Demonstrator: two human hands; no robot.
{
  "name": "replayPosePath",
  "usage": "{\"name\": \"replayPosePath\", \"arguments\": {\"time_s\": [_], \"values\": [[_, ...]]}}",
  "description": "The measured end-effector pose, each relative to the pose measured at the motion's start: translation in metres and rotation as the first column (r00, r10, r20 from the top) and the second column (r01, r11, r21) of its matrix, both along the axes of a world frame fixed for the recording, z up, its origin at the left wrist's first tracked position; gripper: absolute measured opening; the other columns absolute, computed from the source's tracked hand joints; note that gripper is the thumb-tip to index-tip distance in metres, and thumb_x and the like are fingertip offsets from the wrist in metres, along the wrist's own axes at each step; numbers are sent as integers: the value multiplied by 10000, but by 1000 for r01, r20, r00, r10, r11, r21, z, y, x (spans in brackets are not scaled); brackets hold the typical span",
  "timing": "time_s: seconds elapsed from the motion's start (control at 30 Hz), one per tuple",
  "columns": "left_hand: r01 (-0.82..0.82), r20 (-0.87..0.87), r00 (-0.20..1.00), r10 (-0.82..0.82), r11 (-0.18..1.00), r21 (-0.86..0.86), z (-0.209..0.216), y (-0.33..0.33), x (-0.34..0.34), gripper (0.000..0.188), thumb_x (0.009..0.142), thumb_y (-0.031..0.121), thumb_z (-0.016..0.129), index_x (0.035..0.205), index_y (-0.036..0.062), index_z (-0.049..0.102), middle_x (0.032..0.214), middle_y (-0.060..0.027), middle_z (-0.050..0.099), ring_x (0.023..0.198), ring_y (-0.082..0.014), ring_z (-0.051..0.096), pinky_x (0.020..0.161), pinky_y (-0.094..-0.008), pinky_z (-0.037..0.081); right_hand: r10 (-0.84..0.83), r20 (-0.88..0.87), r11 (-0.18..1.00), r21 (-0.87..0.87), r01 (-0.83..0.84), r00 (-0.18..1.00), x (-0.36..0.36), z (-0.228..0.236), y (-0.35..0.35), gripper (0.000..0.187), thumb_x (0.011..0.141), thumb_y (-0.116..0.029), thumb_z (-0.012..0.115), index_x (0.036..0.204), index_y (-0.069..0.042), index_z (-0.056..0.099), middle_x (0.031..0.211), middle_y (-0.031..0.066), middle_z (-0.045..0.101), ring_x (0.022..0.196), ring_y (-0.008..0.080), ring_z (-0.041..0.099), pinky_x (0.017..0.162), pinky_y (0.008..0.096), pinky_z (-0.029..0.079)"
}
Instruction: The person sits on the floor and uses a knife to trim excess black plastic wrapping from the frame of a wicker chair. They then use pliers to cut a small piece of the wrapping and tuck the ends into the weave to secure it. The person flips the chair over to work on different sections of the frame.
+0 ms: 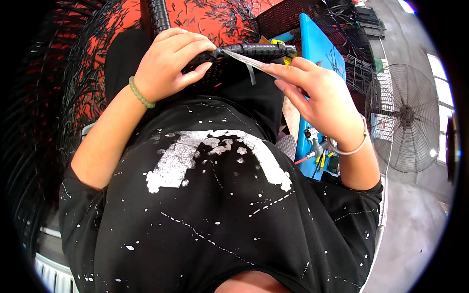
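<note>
A bar wrapped in flat black strip (249, 50) runs across in front of my lap, part of a dark woven frame. My left hand (173, 56), with a green bead bracelet at its wrist, is closed around the bar's left part, thumb below and fingers above. My right hand (320, 93) grips a slim, pointed silver metal tool (244, 59); its handle end is hidden in my palm. The tool's tip touches the wrapping right beside my left fingertips. A short loose strip end (251, 75) hangs below the bar.
Many black strip scraps (195, 14) litter the red surface beyond. At right stands a blue panel (322, 41), with an air tool and red hose (312, 146) beside it. A large fan (406, 115) stands farther right. Black woven frames line the left edge.
</note>
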State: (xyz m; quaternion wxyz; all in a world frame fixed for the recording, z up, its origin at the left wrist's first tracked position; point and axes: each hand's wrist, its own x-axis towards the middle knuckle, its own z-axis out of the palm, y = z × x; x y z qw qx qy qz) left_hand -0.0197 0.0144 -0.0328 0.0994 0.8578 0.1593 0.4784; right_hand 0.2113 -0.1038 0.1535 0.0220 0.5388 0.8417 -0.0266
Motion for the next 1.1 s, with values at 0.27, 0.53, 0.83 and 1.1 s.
{"name": "replayPosePath", "arguments": {"time_s": [0.27,0.53,0.83,1.1], "values": [[-6,14,1000,7,1000,-4,1,0,1,353,784,117,791,1120,81,688,1096,-53,729,994,-237,683,952,-379,495,0,-19,999,-52,-1,1000,2,0,6,233,922,-153,694,1141,-114,761,823,122,640,750,335,664,676,421,531],[7,20,1000,-7,1000,-5,2,-1,2,355,783,104,790,1119,76,677,1089,-54,728,987,-235,689,938,-375,502,22,-74,992,-119,-31,997,4,5,21,216,917,-138,687,1105,-69,770,866,159,713,810,350,694,724,424,549],[-6,21,1000,6,1000,4,0,-3,8,325,796,133,787,1102,92,685,1072,-49,714,967,-237,684,943,-383,503,-31,44,995,-94,35,999,-16,10,24,217,899,-145,665,1056,-50,781,863,193,728,837,375,711,766,449,572],[37,32,999,-38,999,35,1,1,13,305,803,108,799,1085,57,692,1063,-80,730,952,-259,687,896,-384,517,-208,-39,978,-33,207,977,-22,-15,-3,224,909,-181,654,1056,-75,786,849,189,723,846,376,709,772,459,568]]}}
